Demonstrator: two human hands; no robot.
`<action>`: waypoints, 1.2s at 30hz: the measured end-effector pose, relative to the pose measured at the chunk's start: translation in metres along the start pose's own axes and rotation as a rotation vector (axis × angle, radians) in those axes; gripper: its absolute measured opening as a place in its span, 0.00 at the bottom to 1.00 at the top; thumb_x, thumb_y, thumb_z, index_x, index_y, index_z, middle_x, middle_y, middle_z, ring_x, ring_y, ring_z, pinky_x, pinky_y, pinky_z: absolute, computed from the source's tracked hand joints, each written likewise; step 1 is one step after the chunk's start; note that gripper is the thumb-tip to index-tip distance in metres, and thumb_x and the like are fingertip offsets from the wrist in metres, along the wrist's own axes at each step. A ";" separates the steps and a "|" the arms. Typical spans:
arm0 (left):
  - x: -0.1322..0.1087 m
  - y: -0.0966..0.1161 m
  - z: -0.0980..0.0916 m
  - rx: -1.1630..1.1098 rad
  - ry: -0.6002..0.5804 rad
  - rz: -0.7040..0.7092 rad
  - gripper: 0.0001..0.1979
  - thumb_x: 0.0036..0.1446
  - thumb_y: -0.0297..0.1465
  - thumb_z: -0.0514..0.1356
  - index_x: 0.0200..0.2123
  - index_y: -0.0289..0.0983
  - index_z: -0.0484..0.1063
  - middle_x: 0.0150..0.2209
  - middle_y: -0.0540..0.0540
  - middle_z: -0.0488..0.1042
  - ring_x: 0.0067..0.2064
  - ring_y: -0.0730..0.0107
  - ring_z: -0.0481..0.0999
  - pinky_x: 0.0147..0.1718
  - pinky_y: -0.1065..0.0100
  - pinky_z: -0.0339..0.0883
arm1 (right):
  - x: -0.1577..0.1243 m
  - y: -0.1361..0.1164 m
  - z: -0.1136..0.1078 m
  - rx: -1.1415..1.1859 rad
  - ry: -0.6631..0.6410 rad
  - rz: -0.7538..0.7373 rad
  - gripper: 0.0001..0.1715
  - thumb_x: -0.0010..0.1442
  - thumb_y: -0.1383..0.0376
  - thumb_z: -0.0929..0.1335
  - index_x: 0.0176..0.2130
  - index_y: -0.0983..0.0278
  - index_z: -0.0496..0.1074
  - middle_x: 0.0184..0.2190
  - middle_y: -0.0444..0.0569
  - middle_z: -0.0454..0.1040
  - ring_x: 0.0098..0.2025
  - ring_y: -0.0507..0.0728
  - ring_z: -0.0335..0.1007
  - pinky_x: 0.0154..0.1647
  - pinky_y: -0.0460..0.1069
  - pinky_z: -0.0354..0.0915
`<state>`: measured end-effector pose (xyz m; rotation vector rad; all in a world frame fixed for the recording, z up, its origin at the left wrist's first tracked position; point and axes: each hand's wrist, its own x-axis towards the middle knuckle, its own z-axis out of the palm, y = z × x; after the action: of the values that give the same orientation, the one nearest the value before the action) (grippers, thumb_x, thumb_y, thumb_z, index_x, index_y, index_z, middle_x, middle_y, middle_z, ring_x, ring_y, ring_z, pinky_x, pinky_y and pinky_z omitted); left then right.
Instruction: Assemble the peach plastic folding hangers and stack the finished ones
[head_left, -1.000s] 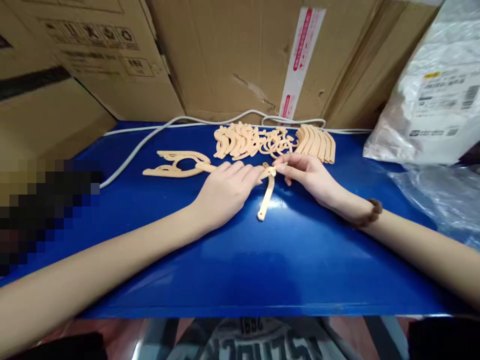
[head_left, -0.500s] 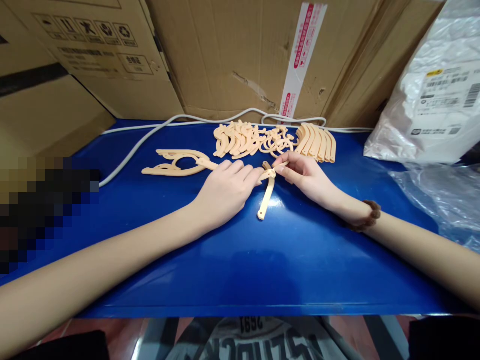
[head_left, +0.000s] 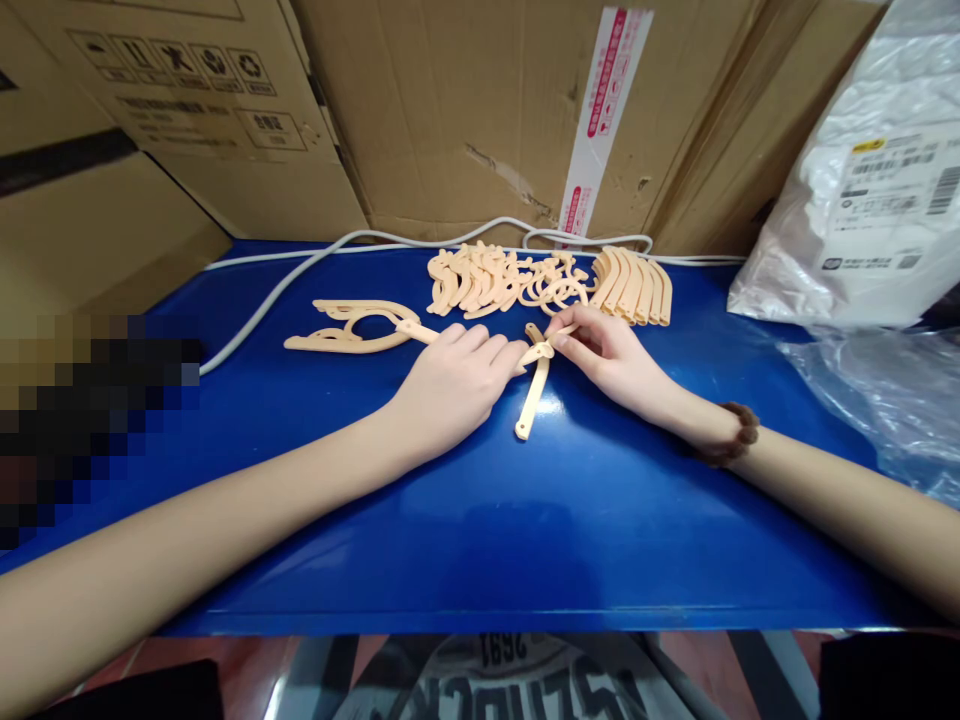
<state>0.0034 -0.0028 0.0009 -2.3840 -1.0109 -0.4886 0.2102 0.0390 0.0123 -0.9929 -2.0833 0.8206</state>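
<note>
On the blue table top [head_left: 480, 520] my left hand [head_left: 450, 385] lies palm down, its fingers pressing a peach plastic arm [head_left: 416, 331] that runs left from under them. My right hand [head_left: 611, 355] pinches a small peach piece at the joint where a second peach arm [head_left: 534, 395] hangs toward me. Both hands meet at that joint. A bead bracelet [head_left: 731, 435] circles my right wrist.
A finished peach folding hanger [head_left: 346, 327] lies to the left. At the back are heaps of peach parts: hooks [head_left: 551, 283], short pieces [head_left: 469, 280] and curved arms [head_left: 634, 285]. A white cable [head_left: 300, 272] runs along cardboard boxes [head_left: 465, 110]. White plastic bags [head_left: 862, 180] sit at right.
Hardly anything has moved. My right hand's fingers have shifted slightly at the joint and drawn a little toward me; my left hand stays in place.
</note>
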 end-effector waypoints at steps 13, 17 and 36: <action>0.001 0.000 0.000 -0.017 -0.032 -0.010 0.12 0.67 0.29 0.51 0.40 0.33 0.74 0.29 0.46 0.73 0.32 0.60 0.70 0.31 0.61 0.55 | -0.003 -0.002 0.000 -0.091 -0.004 -0.075 0.07 0.63 0.65 0.64 0.36 0.65 0.69 0.33 0.47 0.71 0.32 0.52 0.62 0.35 0.49 0.59; 0.001 0.000 0.000 -0.065 -0.055 -0.032 0.16 0.69 0.32 0.48 0.42 0.32 0.74 0.32 0.43 0.76 0.34 0.60 0.72 0.32 0.61 0.57 | -0.004 -0.003 0.001 -0.110 -0.009 -0.100 0.07 0.64 0.64 0.64 0.37 0.65 0.69 0.33 0.47 0.71 0.32 0.52 0.64 0.36 0.49 0.60; 0.012 -0.010 -0.012 -1.536 -0.153 -0.815 0.13 0.59 0.39 0.61 0.37 0.36 0.65 0.30 0.50 0.75 0.24 0.74 0.76 0.25 0.71 0.71 | -0.015 -0.021 0.006 -0.625 0.019 -0.169 0.10 0.61 0.58 0.67 0.38 0.64 0.68 0.38 0.52 0.70 0.39 0.57 0.66 0.40 0.51 0.61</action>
<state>0.0019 0.0031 0.0194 -3.0246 -2.2153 -1.9633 0.2042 0.0144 0.0201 -1.1010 -2.4215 0.0591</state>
